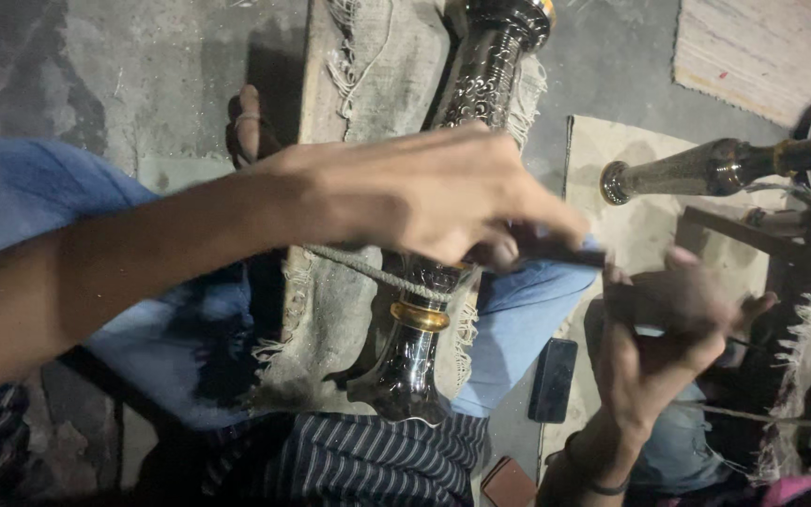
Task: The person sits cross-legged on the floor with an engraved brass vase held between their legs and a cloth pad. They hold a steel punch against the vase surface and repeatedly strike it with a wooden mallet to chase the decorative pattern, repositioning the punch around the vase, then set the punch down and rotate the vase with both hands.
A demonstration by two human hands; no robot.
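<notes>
A dark vase [481, 75] with fine engraved patterns and a gold band lies on a burlap-covered wooden plank [368, 56]. A rope [368, 270] crosses it. My left hand [424, 197] reaches in from the left over the vase's middle, its fingers pinched on a thin dark tool [556, 252] that points right. To the right and slightly lower, my right hand [668, 338] is closed around a dark blocky object [654, 299], blurred by motion, close to the tool's end. The vase's middle is hidden under my left hand.
A second dark vase [725, 167] lies on another burlap-draped support at the right. A black phone [553, 379] rests on the floor by my blue-jeaned leg [518, 319]. A bare foot [248, 122] shows by the plank. A woven mat [762, 47] is at top right.
</notes>
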